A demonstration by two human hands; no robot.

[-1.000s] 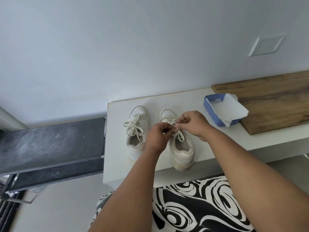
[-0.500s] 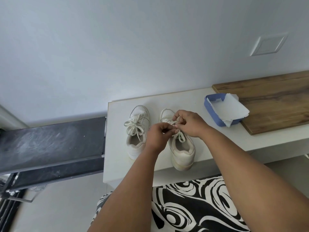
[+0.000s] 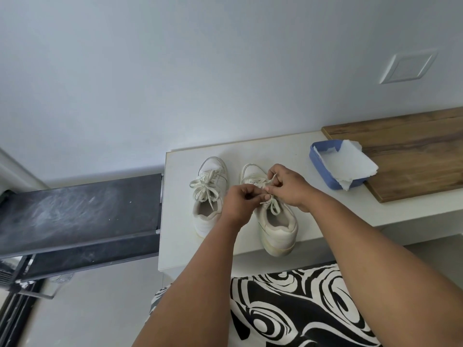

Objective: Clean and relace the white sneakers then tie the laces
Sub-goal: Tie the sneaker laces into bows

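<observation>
Two white sneakers stand side by side on a white counter (image 3: 295,151), toes toward the wall. The left sneaker (image 3: 209,196) has its laces tied in a bow. Over the tongue of the right sneaker (image 3: 278,226), both hands work its lace (image 3: 271,206). My left hand (image 3: 240,200) pinches one strand with curled fingers. My right hand (image 3: 288,187) pinches another strand near the toe end. Loose lace ends hang over the shoe opening. The knot itself is hidden between the fingers.
A blue tray (image 3: 320,169) holding a white paper towel (image 3: 348,166) sits at the right, against a wooden board (image 3: 413,151). A dark dusty platform (image 3: 80,211) lies left of the counter. Black-and-white patterned fabric (image 3: 288,306) lies in front of the counter, between my arms.
My right hand has moved slightly toward the toe and raised a strand of lace. My left hand has stayed in place, pinching the lace.
</observation>
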